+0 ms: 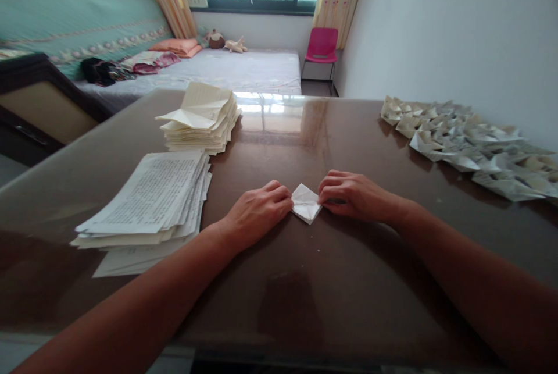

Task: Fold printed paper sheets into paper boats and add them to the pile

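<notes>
A small white folded paper square lies on the brown glossy table, turned so that one corner points towards me. My left hand pinches its left corner, fingers curled together. At the opposite corner, my right hand grips the paper between thumb and bent fingers. Creases run across the paper's top face. The fingertips of both hands are partly hidden beneath the knuckles.
Printed sheets are stacked on the left, with a pile of cream folded papers behind them. Many folded paper shapes cover the table's right side. Beyond the table stand a bed and a pink chair.
</notes>
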`<state>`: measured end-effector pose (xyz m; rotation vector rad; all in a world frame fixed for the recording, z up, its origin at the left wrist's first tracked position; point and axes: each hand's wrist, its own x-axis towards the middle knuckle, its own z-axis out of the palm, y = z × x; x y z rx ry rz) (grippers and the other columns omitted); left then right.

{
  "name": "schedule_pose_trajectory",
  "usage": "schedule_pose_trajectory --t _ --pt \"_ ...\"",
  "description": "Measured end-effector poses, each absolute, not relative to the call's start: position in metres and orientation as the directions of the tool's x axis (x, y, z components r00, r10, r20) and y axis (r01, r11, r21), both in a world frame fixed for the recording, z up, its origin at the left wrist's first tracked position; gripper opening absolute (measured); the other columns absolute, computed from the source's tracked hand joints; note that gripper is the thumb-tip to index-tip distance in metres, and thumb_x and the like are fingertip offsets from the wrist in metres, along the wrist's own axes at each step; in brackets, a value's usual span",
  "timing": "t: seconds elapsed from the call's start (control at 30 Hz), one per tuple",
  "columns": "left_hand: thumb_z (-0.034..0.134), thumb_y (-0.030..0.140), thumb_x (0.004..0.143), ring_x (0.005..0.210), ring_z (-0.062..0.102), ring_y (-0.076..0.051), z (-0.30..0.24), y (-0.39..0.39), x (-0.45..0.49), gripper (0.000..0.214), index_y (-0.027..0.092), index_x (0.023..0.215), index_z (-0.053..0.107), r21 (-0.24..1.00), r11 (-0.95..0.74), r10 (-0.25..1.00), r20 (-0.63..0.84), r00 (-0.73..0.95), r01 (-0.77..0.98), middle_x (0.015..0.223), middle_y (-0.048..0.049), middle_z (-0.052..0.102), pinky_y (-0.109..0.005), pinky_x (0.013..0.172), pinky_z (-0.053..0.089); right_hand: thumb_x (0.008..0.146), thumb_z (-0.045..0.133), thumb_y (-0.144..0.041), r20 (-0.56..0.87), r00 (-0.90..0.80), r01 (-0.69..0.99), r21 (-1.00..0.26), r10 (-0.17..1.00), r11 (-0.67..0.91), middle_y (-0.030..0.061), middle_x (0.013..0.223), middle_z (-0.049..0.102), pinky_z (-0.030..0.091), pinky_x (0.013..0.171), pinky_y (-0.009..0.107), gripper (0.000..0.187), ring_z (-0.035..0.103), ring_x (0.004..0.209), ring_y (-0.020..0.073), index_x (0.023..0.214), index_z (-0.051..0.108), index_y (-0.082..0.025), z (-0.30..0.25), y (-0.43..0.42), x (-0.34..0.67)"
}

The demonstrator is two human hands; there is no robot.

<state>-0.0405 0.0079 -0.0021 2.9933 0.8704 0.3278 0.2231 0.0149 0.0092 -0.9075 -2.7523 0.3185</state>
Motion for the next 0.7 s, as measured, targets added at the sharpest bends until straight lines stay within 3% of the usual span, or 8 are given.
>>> schedule_pose_trajectory --t 0.1,0.2,0.33,0.43,0.53,0.7 --pt "0.037 0.027 0.098 0.095 0.053 -0.015 -0.003 0.008 -0.04 0.027 0.022 0.1 0.064 0.15 -0.837 0.547 0.211 0.81 0.526 0.103 -0.0032 0.064 -0.025 0.081 0.045 0.09 0.052 -0.028 0.165 -0.784 0.556 -0.241 0.598 0.796 0.006 0.096 0.067 0.043 0.084 0.031 0.021 0.057 0.09 0.0181 0.101 0.069 -0.024 0.007 0.013 0.221" --pt "0.037 0.03 0.098 0.095 0.054 -0.015 -0.005 0.009 -0.039 0.028 0.024 0.1 0.064 0.244 -0.79 0.608 0.205 0.767 0.562 0.101 -0.0024 0.065 -0.025 0.08 0.045 0.092 0.049 -0.031 0.171 -0.769 0.545 -0.328 0.616 0.772 0.0057 0.099 0.067 0.044 0.082 0.03 0.023 0.058 0.09 0.0169 0.102 0.068 -0.024 0.005 0.014 0.22" --pt "0.042 0.033 0.096 0.095 0.056 -0.016 -0.008 0.011 -0.037 0.023 0.024 0.099 0.064 0.382 -0.705 0.695 0.204 0.689 0.598 0.098 -0.0015 0.066 -0.026 0.081 0.045 0.094 0.048 -0.032 0.159 -0.668 0.59 -0.483 0.727 0.647 0.0049 0.093 0.068 0.044 0.077 0.027 0.023 0.059 0.086 0.0156 0.095 0.068 -0.021 -0.001 0.015 0.219" --pt "0.043 0.034 0.095 0.094 0.058 -0.016 -0.009 0.012 -0.033 0.022 0.025 0.099 0.062 0.44 -0.615 0.776 0.19 0.601 0.655 0.096 -0.0003 0.067 -0.026 0.08 0.045 0.093 0.05 -0.036 0.128 -0.565 0.668 -0.509 0.815 0.543 0.0035 0.086 0.066 0.042 0.07 0.025 0.024 0.059 0.079 0.0147 0.09 0.068 -0.02 -0.006 0.014 0.213" --pt "0.044 0.035 0.094 0.089 0.061 -0.016 -0.011 0.012 -0.027 0.02 0.027 0.103 0.06 0.449 -0.52 0.847 0.157 0.508 0.727 0.093 0.0007 0.067 -0.026 0.076 0.046 0.094 0.047 -0.039 0.131 -0.46 0.765 -0.444 0.878 0.467 0.0027 0.082 0.064 0.04 0.067 0.024 0.028 0.057 0.077 0.0146 0.084 0.065 -0.02 -0.01 0.009 0.203" --pt "0.044 0.035 0.094 0.088 0.062 -0.017 -0.014 0.011 -0.019 0.023 0.028 0.113 0.054 0.354 -0.474 0.88 0.158 0.448 0.806 0.094 0.0009 0.067 -0.026 0.072 0.046 0.095 0.042 -0.041 0.135 -0.393 0.884 -0.215 0.909 0.414 0.0035 0.083 0.063 0.037 0.067 0.027 0.031 0.057 0.081 0.0169 0.081 0.061 -0.022 -0.01 0.002 0.192"
